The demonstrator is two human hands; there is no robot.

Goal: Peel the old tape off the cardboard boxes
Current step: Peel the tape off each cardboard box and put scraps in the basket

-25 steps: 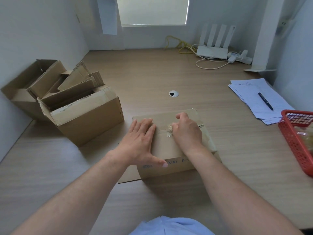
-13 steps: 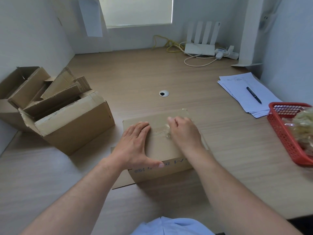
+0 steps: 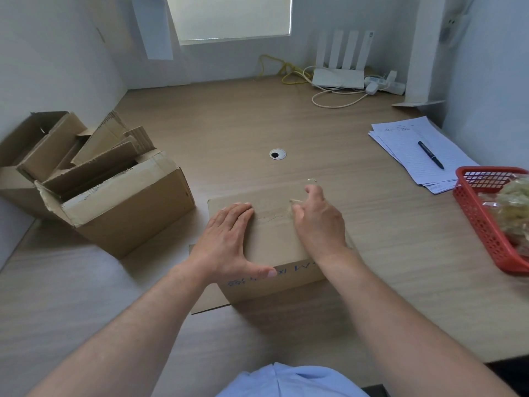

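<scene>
Spare boxes (image 3: 123, 207): I am seeing two open cartons sitting at the left of the surface (image 3: 229, 116), well apart from my hands.
Left grip (image 3: 226, 242): I am pressing it flat on the box top, fingers straight and together, thumb stretching along the near edge.
Box (image 3: 274, 202): it is lying at centre, under both grips.
Tape (image 3: 294, 201): a clear strip is lifting off the seam, just right of the left fingertips.
Right grip (image 3: 317, 222): fingers are curling, pinching the tape's loose end.
Red basket (image 3: 481, 224): sitting far right.
</scene>
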